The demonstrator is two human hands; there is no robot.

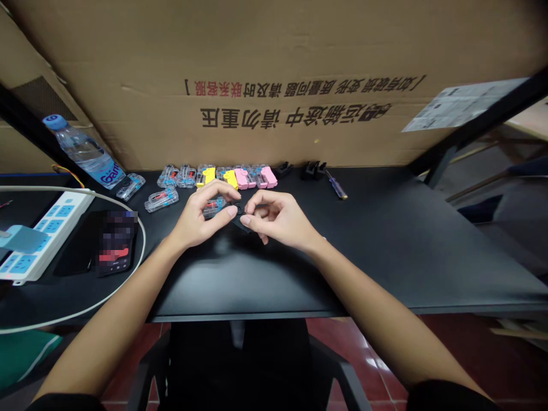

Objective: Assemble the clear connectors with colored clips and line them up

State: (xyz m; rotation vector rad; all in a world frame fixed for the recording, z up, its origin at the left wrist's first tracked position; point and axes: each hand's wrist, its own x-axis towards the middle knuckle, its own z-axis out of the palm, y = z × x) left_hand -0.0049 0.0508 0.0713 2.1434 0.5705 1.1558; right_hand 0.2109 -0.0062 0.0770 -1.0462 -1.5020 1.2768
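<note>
Over the middle of the black desk, both hands meet at a small black part [241, 224], mostly hidden by the fingers. My left hand [204, 214] curls around its left side, thumb and forefinger bent onto it. From the right, my right hand [278, 217] pinches at the same part with thumb and forefinger; whether a smaller piece sits in that pinch I cannot make out. Just behind my left thumb lies a clear plastic device [214, 206] with blue and red bits inside. Behind the hands stand similar clear devices, some with yellow covers [230, 178] and some with pink covers [268, 177].
More clear devices [161, 198] lie left of the hands. Black clips [314, 170] and a screwdriver [337, 185] are at the back right. Leftward are a water bottle [88, 151], a phone [115, 245], a white power strip [47, 234] and a looping cable [143, 228]. Cardboard [274, 45] stands behind.
</note>
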